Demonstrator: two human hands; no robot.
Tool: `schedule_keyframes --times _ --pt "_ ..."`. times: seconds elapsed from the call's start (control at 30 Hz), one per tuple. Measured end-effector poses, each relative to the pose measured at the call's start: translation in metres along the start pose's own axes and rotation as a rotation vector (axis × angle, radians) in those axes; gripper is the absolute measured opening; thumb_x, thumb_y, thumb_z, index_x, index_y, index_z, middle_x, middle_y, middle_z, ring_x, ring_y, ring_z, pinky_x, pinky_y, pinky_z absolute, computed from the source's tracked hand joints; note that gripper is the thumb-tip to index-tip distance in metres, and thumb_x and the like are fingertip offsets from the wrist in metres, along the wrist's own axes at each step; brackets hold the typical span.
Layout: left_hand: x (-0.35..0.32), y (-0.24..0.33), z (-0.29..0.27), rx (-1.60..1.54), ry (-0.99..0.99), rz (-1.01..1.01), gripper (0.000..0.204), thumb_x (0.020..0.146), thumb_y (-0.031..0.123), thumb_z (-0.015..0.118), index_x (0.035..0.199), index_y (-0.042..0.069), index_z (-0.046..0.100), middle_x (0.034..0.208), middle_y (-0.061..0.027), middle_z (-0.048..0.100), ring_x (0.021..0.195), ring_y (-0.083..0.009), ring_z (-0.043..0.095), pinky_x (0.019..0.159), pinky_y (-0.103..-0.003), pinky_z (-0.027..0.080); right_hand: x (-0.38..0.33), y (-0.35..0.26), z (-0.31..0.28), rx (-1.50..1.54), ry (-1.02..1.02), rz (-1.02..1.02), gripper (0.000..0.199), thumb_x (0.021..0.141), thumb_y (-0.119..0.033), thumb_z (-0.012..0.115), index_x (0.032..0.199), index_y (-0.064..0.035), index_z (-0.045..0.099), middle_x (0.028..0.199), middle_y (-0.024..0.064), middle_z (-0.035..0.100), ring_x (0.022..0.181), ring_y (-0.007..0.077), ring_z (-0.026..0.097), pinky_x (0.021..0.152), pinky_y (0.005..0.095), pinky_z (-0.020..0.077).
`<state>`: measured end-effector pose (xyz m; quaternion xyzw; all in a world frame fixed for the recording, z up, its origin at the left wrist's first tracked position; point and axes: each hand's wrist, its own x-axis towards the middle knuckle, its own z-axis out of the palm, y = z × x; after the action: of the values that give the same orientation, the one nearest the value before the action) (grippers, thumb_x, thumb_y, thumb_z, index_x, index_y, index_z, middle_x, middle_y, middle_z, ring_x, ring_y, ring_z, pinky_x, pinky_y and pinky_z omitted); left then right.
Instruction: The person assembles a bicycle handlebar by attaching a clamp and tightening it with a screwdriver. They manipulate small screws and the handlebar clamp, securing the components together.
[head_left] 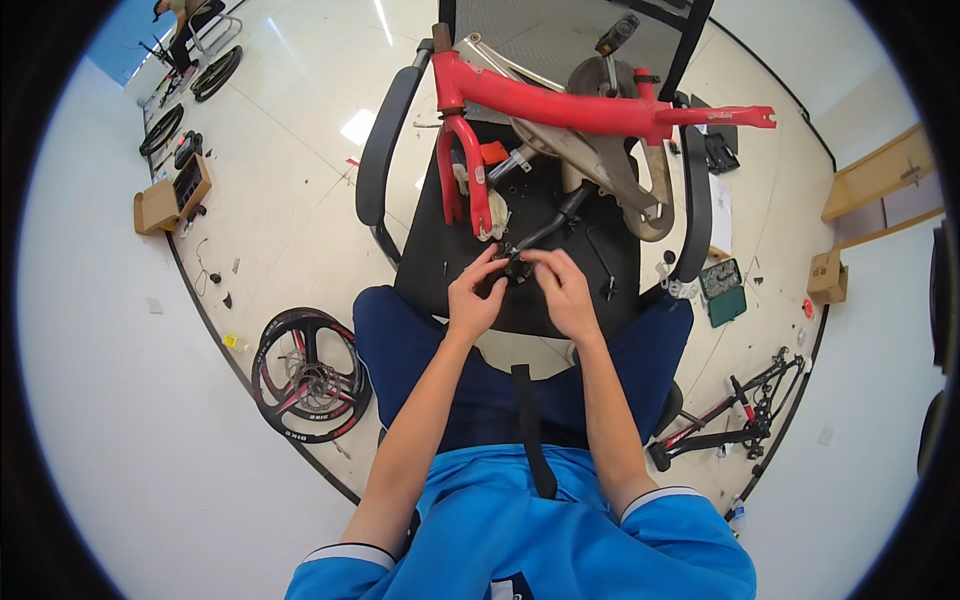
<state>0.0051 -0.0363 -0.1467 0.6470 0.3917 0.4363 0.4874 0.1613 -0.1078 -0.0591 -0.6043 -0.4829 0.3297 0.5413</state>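
Over the front of a black chair seat [420,270], my left hand [474,300] and my right hand [566,298] come close together. Between their fingertips is a small dark bike part [516,268], too small to name further. Both hands are closed on it, thumbs and forefingers bent inward. Just beyond, a black tube [550,228] slants away to the right. A red bicycle frame [560,108] with its fork [474,170] lies across the chair, over a bare grey-brown frame piece [610,175]. An L-shaped hex key [603,255] rests on the seat to the right.
Chair armrests [388,145] flank the seat. Left on the floor lie black spoked wheels [310,375] and an open cardboard box [172,195]. At right are a green case [725,295] and a dark bike frame [735,410]. A person [190,25] sits far left.
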Motion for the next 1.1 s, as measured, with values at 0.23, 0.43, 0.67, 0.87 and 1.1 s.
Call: schedule_keyframes --times 0.23,0.43,0.67,0.87,1.1 --pt "-0.004 -0.005 -0.001 0.039 0.086 -0.211 0.041 0.086 0.012 0.078 0.125 0.006 0.069 0.106 -0.0142 0.074 0.093 -0.0190 0.071 0.078 -0.032 0.056 -0.020 0.026 0.017 -0.214 -0.002 0.046 0.020 0.098 -0.011 0.057 0.107 0.0012 0.069 0.092 0.0184 0.068 0.086 0.0349 0.067 0.077 0.0401 0.0514" --pt "-0.004 0.028 0.010 0.095 -0.061 -0.246 0.043 0.087 0.008 0.076 0.129 0.007 0.066 0.076 -0.0036 0.068 0.065 -0.0053 0.058 0.060 -0.024 0.048 -0.025 0.030 0.014 -0.304 0.063 0.078 0.019 0.099 -0.012 0.057 0.103 0.0018 0.069 0.096 0.0197 0.069 0.090 0.0363 0.068 0.080 0.0407 0.0523" --pt "-0.009 0.047 0.030 0.152 -0.082 -0.283 0.047 0.085 0.011 0.075 0.131 0.010 0.065 0.072 -0.0087 0.063 0.060 -0.0185 0.060 0.059 -0.033 0.049 -0.032 0.033 0.000 -0.294 0.257 0.023 0.011 0.095 -0.006 0.065 0.099 0.0026 0.070 0.090 0.0165 0.071 0.078 0.0277 0.070 0.070 0.0345 0.0527" --pt "-0.027 0.038 0.041 0.087 -0.033 -0.235 0.048 0.083 0.010 0.075 0.130 0.009 0.066 0.074 -0.0106 0.062 0.062 -0.0215 0.060 0.060 -0.034 0.049 -0.029 0.028 0.002 -0.432 0.254 -0.039 0.011 0.091 -0.007 0.069 0.096 0.0032 0.071 0.082 0.0168 0.070 0.066 0.0276 0.067 0.062 0.0362 0.0518" --pt "-0.030 0.039 0.048 0.075 -0.016 -0.212 0.047 0.084 0.010 0.074 0.130 0.008 0.066 0.082 -0.0143 0.065 0.070 -0.0263 0.063 0.065 -0.036 0.052 -0.038 0.027 0.002 -0.545 0.249 -0.059 0.013 0.091 -0.007 0.067 0.095 0.0033 0.072 0.083 0.0202 0.070 0.072 0.0358 0.069 0.066 0.0417 0.0537"
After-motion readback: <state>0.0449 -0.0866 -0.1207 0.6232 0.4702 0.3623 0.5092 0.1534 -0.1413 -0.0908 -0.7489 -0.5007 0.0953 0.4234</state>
